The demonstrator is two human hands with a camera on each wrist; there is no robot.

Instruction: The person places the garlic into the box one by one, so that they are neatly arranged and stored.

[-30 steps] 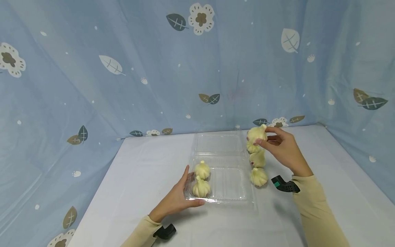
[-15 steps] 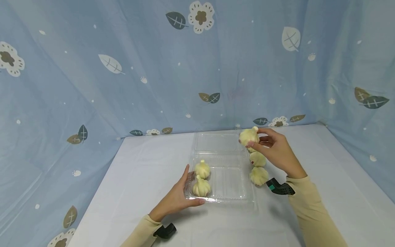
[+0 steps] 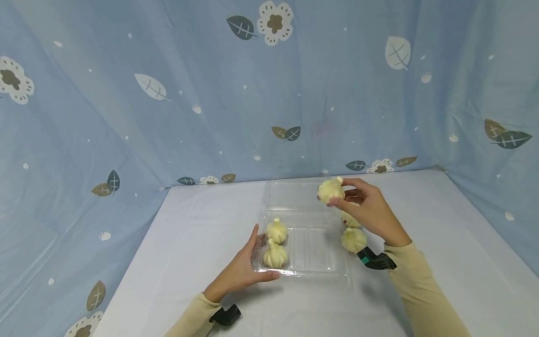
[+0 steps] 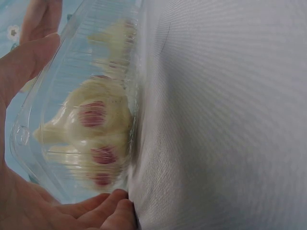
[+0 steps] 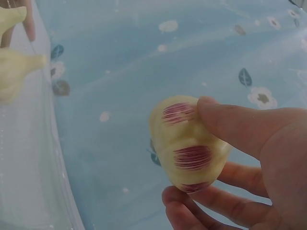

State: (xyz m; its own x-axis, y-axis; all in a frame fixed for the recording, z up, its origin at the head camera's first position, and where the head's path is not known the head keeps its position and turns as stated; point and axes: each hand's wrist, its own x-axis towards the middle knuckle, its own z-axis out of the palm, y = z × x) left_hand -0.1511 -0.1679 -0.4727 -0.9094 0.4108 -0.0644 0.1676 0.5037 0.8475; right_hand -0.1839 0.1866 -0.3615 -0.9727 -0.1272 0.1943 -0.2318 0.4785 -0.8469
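My right hand [image 3: 371,211] pinches a garlic bulb [image 3: 330,189] between thumb and fingers, up above the open lid of a clear plastic box [image 3: 313,250]. Purple streaks mark this bulb's skin in the right wrist view. At the box's front left corner my left hand [image 3: 240,274] grips the wall, thumb along the front and fingers round the left side. Inside, along the left wall, sit two garlic bulbs, a back one [image 3: 276,230] and a front one [image 3: 275,255]. Through the plastic, the left wrist view shows their pale bodies and purple patches.
Right of the box, a garlic bulb [image 3: 353,240] lies on the white tablecloth [image 3: 189,234], with another bulb [image 3: 348,219] behind it, partly covered by my right hand. The box's lid [image 3: 290,194] lies folded back toward the blue patterned curtain [image 3: 210,117].
My right hand has carried its garlic bulb leftward and slightly nearer, from over the loose row to above the lid. My left hand and the box have stayed in place.
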